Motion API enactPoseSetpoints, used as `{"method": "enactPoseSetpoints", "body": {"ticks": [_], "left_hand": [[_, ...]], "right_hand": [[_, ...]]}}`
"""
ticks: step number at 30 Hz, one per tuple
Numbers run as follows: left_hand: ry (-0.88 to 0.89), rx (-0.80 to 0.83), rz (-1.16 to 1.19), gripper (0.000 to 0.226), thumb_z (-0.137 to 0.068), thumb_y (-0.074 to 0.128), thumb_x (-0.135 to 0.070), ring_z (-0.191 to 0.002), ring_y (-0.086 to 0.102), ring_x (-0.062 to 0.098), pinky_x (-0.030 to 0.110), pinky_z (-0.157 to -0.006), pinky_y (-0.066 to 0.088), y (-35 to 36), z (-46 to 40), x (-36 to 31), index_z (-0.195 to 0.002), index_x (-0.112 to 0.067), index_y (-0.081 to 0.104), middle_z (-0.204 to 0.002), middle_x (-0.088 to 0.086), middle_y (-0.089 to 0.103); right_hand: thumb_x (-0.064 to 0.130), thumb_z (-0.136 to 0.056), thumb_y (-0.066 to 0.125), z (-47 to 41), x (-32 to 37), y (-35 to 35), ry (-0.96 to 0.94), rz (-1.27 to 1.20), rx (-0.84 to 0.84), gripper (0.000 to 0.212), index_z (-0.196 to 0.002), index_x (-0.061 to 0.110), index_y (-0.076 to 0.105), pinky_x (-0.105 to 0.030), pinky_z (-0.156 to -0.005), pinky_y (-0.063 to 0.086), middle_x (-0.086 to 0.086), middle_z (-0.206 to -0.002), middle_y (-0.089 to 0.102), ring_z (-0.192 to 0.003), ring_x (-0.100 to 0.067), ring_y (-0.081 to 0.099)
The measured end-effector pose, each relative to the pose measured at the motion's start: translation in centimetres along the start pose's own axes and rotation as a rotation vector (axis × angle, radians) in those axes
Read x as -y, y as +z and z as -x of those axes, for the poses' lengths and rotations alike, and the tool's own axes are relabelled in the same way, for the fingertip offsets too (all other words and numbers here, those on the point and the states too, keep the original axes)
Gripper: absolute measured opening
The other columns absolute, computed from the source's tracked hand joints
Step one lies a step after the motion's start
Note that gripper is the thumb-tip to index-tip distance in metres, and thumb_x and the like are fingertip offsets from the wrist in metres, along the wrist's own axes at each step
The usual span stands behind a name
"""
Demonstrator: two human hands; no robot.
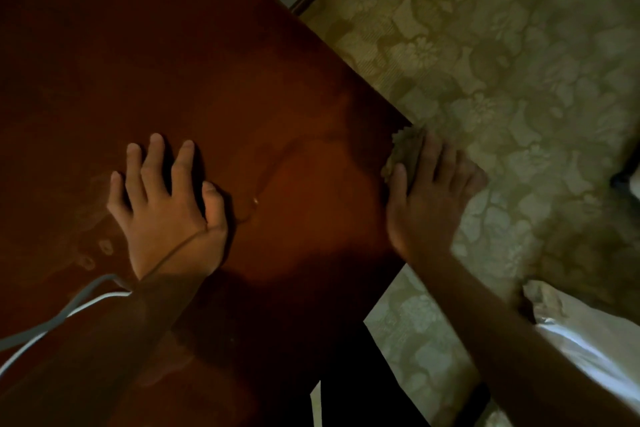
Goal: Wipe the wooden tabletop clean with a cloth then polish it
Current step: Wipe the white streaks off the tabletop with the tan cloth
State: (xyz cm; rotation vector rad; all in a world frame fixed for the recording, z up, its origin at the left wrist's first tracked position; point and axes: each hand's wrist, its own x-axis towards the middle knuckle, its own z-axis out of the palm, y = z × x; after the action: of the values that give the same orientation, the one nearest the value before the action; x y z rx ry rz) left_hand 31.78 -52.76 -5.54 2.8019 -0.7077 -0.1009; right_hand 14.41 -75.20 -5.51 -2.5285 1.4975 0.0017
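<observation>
1. Forearms enter from 6 o'clock. The left hand (166,208) lies flat on the bench (194,73) at about 8 o'clock, fingers spread and straight, holding nothing; it serves as a brace.
2. The right hand (426,198) sits at 3 o'clock on the bench's right-hand edge, fingers extended and pressing the cloth (405,146) against that edge. The cloth is bunched under the fingertips, only a small crumpled part showing, half on the wood and half overhanging the patterned floor covering (519,80).
3. Orientation: the cloth is a wad with no clear long axis. The bench edge under it runs from 11 o'clock to 5 o'clock, ending in a corner below the right hand.
4. Judged step: wiping the edge strip. Dull smears and ring marks remain near the left hand, so wiping looks unfinished and polishing not begun.
5. Recommended practice: keep the palm flat on the cloth, stroke along the edge rather than across it, overlap passes inward, and spread the wad for wider contact.
6. A white cable (52,319) crosses the bench at 8 o'clock; lift it clear when wiping there.
</observation>
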Motion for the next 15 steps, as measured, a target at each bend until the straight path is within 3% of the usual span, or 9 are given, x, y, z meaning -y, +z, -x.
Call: {"method": "enactPoseSetpoints", "body": {"ticks": [3, 7, 11, 15], "left_hand": [[0.005, 0.003, 0.001, 0.059, -0.098, 0.029, -0.042, -0.153, 0.012, 0.032, 0.055, -0.121, 0.007, -0.2, 0.0, -0.2, -0.151, -0.015, 0.036, -0.162, 0.017, 0.025], [0.008, -0.004, 0.001, 0.058, -0.098, 0.032, -0.040, -0.153, 0.014, 0.034, 0.056, -0.121, 0.009, -0.3, 0.1, -0.3, -0.150, -0.014, 0.037, -0.161, 0.018, 0.027], [0.006, -0.016, -0.005, 0.057, -0.098, 0.032, -0.039, -0.152, 0.015, 0.034, 0.056, -0.121, 0.009, -0.1, 0.2, -0.3, -0.149, -0.015, 0.037, -0.161, 0.017, 0.027], [0.006, -0.030, 0.000, 0.056, -0.099, 0.031, -0.040, -0.152, 0.015, 0.032, 0.055, -0.121, 0.010, 0.0, 0.1, -0.2, -0.149, -0.016, 0.037, -0.161, 0.016, 0.028]], "right_hand": [[0.048, -0.102, 0.029, 4.8, 1.8, 0.9, -0.041, -0.011, -0.019, 0.068, -0.160, 0.011, 0.028, -0.064, -0.123, 0.012, -0.023, -0.165, 0.023, -0.155, -0.041, 0.014], [0.050, -0.103, 0.033, 8.7, 3.1, 1.8, -0.243, 0.004, 0.031, 0.067, -0.159, 0.014, 0.031, -0.059, -0.123, 0.010, -0.020, -0.167, 0.023, -0.156, -0.038, 0.015], [0.049, -0.102, 0.039, 6.6, 2.1, 1.2, -0.419, 0.041, 0.032, 0.065, -0.158, 0.015, 0.035, -0.056, -0.124, 0.011, -0.018, -0.166, 0.027, -0.155, -0.037, 0.019], [0.051, -0.102, 0.034, 3.6, 4.4, 1.1, -0.398, 0.014, 0.079, 0.068, -0.161, 0.018, 0.027, -0.055, -0.125, 0.004, -0.016, -0.169, 0.017, -0.157, -0.036, 0.008]]}}
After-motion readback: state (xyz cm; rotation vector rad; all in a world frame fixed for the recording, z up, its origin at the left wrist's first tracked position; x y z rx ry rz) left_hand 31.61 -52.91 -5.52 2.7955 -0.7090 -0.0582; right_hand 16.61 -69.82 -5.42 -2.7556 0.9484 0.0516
